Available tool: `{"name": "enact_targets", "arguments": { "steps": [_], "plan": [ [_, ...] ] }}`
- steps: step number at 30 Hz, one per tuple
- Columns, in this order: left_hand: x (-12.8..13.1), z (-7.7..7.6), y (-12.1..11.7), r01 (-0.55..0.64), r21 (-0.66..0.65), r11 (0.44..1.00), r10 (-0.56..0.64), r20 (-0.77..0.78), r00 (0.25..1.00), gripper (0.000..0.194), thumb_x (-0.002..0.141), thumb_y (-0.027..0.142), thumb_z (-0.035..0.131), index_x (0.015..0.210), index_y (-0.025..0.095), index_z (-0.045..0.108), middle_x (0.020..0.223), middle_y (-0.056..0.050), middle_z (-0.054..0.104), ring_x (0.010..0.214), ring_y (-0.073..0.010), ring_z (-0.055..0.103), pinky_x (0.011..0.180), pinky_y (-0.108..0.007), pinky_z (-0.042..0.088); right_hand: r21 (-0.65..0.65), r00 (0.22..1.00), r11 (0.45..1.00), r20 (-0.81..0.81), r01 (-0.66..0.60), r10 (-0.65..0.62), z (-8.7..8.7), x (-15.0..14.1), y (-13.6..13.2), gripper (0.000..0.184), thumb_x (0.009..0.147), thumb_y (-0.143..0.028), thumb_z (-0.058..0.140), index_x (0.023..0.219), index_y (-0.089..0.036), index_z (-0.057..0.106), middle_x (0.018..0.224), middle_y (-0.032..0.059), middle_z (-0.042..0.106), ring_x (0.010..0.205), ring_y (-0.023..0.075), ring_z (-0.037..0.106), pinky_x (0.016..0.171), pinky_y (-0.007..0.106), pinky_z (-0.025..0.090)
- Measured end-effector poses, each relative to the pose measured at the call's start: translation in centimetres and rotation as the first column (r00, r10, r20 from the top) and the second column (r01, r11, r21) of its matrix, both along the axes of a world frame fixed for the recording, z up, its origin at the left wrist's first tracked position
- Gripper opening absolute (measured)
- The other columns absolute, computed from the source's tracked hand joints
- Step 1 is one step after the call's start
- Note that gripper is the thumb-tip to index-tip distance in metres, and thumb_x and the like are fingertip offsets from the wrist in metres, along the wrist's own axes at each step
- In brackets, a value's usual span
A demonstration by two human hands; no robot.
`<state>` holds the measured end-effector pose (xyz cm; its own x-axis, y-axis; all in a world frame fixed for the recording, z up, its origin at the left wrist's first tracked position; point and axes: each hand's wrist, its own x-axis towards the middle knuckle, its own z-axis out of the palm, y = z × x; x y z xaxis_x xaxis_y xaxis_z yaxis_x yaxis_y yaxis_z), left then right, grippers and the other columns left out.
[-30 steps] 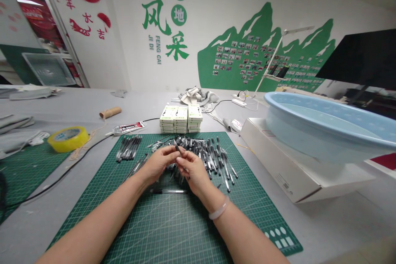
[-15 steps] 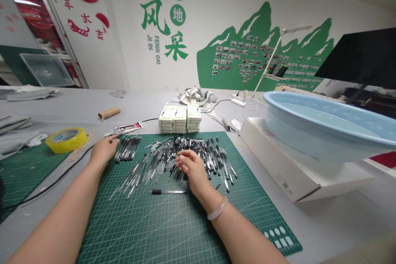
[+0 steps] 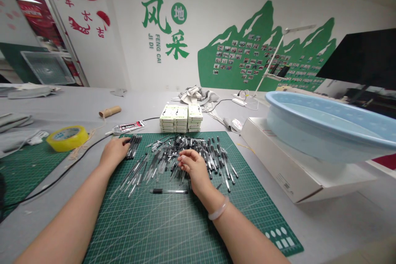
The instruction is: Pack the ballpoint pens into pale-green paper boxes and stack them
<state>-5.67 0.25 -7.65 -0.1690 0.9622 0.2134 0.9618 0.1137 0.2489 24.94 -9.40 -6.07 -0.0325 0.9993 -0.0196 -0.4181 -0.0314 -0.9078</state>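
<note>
My left hand (image 3: 115, 153) lies against the left side of a neat row of black-capped pens (image 3: 134, 147), its fingers reaching over the caps and partly covering them; I see nothing held in it. Above the near edge of a large loose pile of clear pens with black caps (image 3: 213, 157) is my right hand (image 3: 195, 169). Its fingers are curled in toward the thumb, and whatever they may pinch is too small to make out. A single capped pen (image 3: 171, 192) lies crosswise in front of the pile, on the green cutting mat (image 3: 161, 231).
Stacked small white boxes (image 3: 173, 119) stand behind the pile. On the left lie yellow tape (image 3: 68, 138), a bamboo tube (image 3: 110, 111), a flat labelled packet (image 3: 129, 127) and a black cable. To the right, a blue basin (image 3: 324, 132) rests on a white carton (image 3: 278, 165).
My left hand has moved to the right, from the outer edge of the pen row onto it, covering its left part. My right hand stays nearly in place, curled over the pile.
</note>
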Motion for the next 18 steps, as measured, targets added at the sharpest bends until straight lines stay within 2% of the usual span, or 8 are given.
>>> {"name": "enact_targets", "arguments": {
  "steps": [4,7,9,12,18],
  "plan": [
    [0.5,0.6,-0.4,0.004,0.033,0.999,-0.004,0.010,1.000,0.044,0.081,0.038,0.045,0.114,0.018,0.065,0.107,-0.014,0.066,0.097,-0.0310,0.059,0.079,-0.035,0.043,0.002,1.000,1.000,0.017,0.001,-0.001,-0.3,0.0,0.3,0.018,0.066,-0.028,0.067,0.081,-0.018,0.062,0.071,0.0015,0.064,0.060,0.0126,0.056,0.054,0.024,0.040],
    [1.5,1.5,-0.8,0.044,0.094,0.995,-0.046,0.022,0.999,0.037,0.079,0.038,0.046,0.101,0.019,0.070,0.102,-0.012,0.068,0.093,-0.0293,0.059,0.075,-0.033,0.042,0.031,0.999,0.999,0.049,-0.004,0.003,-0.4,0.0,0.3,0.016,0.068,-0.026,0.065,0.081,-0.018,0.062,0.071,0.0008,0.064,0.060,0.0122,0.055,0.055,0.023,0.039],
    [2.4,2.1,-1.1,0.104,0.055,0.993,-0.107,0.060,0.992,0.032,0.076,0.040,0.049,0.090,0.021,0.071,0.093,-0.009,0.070,0.085,-0.0274,0.061,0.069,-0.031,0.040,0.064,0.997,0.998,0.078,-0.004,-0.001,-0.3,-0.1,0.2,0.014,0.069,-0.024,0.063,0.081,-0.018,0.062,0.070,0.0001,0.063,0.059,0.0119,0.055,0.054,0.023,0.039],
    [3.8,2.3,-1.3,0.198,-0.077,0.977,-0.189,0.113,0.975,0.025,0.069,0.043,0.056,0.076,0.023,0.070,0.079,-0.005,0.071,0.074,-0.0254,0.062,0.062,-0.029,0.037,0.104,0.992,0.995,0.124,-0.009,-0.004,-0.1,-0.2,0.1,0.011,0.069,-0.023,0.062,0.080,-0.018,0.061,0.069,-0.0005,0.062,0.057,0.0120,0.054,0.053,0.023,0.038],
    [5.7,1.4,-1.8,0.188,-0.176,0.966,-0.176,0.084,0.981,0.022,0.062,0.045,0.063,0.064,0.023,0.065,0.075,-0.009,0.070,0.075,-0.0276,0.062,0.059,-0.029,0.035,0.140,0.983,0.990,0.183,-0.010,-0.015,0.1,-0.3,-0.2,0.010,0.070,-0.021,0.059,0.079,-0.019,0.062,0.069,-0.0003,0.062,0.057,0.0124,0.053,0.052,0.024,0.038]
  ]
}}
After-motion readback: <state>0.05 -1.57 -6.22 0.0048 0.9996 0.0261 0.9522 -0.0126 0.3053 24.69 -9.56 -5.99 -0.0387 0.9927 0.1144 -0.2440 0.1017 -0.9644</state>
